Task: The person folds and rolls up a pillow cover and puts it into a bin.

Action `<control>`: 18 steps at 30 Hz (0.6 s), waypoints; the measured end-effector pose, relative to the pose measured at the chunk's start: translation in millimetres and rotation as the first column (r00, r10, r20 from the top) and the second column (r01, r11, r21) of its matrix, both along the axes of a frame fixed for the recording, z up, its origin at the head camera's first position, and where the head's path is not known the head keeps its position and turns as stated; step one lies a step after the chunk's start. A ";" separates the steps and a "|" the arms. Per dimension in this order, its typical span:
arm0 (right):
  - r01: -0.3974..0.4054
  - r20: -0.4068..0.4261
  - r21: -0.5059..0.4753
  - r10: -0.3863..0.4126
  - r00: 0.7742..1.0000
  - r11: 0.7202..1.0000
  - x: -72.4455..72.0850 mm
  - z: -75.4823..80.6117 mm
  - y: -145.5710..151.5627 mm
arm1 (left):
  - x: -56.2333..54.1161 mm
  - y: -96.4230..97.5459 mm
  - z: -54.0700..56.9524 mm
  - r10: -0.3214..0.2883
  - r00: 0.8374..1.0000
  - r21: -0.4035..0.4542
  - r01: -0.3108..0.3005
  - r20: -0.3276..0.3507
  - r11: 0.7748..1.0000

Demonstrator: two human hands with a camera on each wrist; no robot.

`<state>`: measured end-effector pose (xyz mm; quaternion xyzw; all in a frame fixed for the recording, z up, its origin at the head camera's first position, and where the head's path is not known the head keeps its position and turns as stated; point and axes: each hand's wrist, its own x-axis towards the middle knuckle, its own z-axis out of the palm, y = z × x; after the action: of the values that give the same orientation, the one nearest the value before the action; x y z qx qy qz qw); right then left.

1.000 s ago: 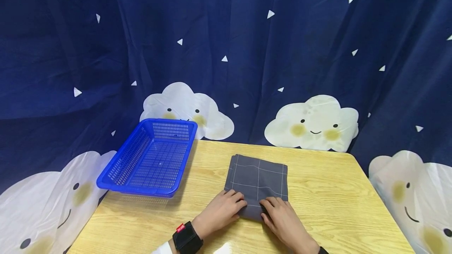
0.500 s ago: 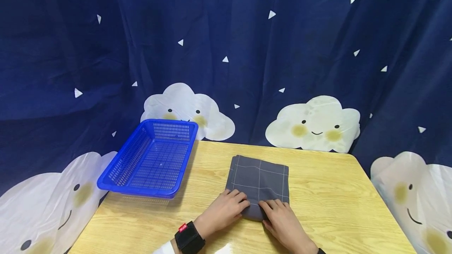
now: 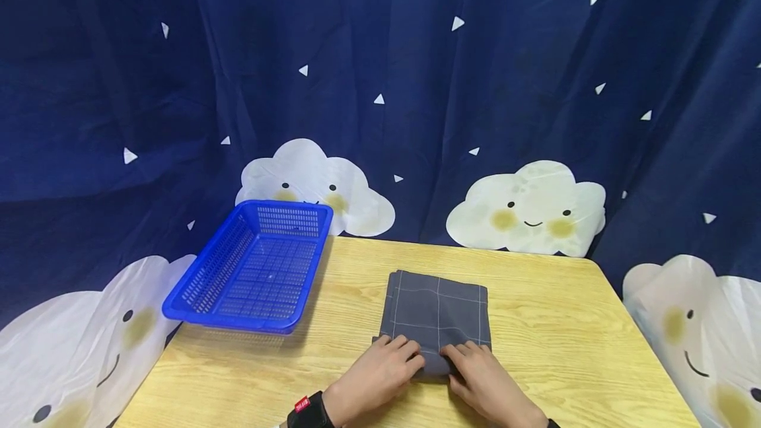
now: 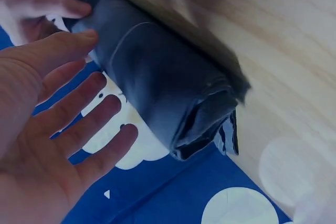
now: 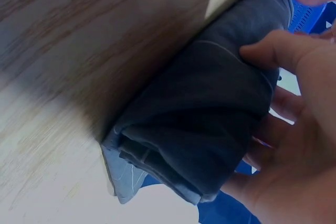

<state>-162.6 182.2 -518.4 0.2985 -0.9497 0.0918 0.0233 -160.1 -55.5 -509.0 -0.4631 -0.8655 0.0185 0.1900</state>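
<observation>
A dark grey cloth [image 3: 440,302] with thin white grid lines lies folded on the table, its near end turned up into a thick roll [image 4: 157,72]. My left hand [image 3: 386,368] is at the left part of this roll; in the left wrist view its thumb tip meets the fabric while the other fingers are spread, loosely extended beside it. On the right part, my right hand [image 3: 484,375] grips the roll, thumb on the near side and fingers bent round the far side, partly hidden. Layered fabric edges show at the roll's end in the right wrist view.
A blue plastic basket [image 3: 297,302] with slatted sides stands at the table's left. Behind the wooden table [image 3: 553,322] hangs a navy curtain [image 3: 416,51] with white clouds and triangles. A black band [image 3: 310,413] circles the left wrist.
The cloth has slid slightly toward me, and its near end is turned into a thicker roll whose left end now sticks out past my left hand. Both hands have moved slightly nearer me.
</observation>
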 end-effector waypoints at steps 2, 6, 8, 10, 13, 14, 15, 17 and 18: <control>-0.005 0.012 -0.007 0.005 1.000 1.000 0.3 1.1 2.8 | 0.4 1.6 -0.4 0.001 1.000 -0.013 -0.001 0.013 1.000; 0.004 -0.050 0.009 -0.004 0.999 1.000 1.6 0.8 3.9 | -5.6 2.0 -5.7 0.021 0.999 -0.004 -0.021 0.038 1.000; 0.024 -0.101 0.021 -0.021 0.995 1.000 3.0 0.1 4.5 | -9.1 1.3 -8.6 0.031 0.998 0.001 -0.031 0.047 1.000; 0.041 -0.160 0.025 -0.037 0.986 0.999 4.9 0.0 6.2 | -11.3 0.6 -10.4 0.039 0.997 -0.003 -0.039 0.067 0.999; 0.057 -0.241 0.013 -0.052 0.969 0.998 8.4 1.5 8.9 | -12.8 0.4 -12.7 0.049 0.994 -0.014 -0.048 0.098 0.999; 0.056 -0.266 0.008 -0.051 0.963 0.998 9.7 2.3 9.4 | -13.4 0.6 -13.8 0.052 0.993 -0.015 -0.051 0.106 0.999; 0.055 -0.291 0.006 -0.050 0.955 0.998 11.2 2.9 9.4 | -13.7 1.1 -14.5 0.054 0.992 -0.017 -0.053 0.114 0.998; 0.054 -0.329 0.010 -0.047 0.943 0.999 14.2 3.5 8.9 | -14.9 2.3 -16.3 0.059 0.991 -0.020 -0.057 0.116 0.998; 0.054 -0.345 0.018 -0.045 0.938 0.998 15.6 3.4 8.5 | -15.5 3.1 -17.1 0.060 0.992 -0.019 -0.059 0.115 0.998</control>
<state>-146.9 190.7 -515.0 0.2864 -0.9393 0.0244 0.1872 -175.7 -52.4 -526.1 -0.4389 -0.8883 0.0040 0.1354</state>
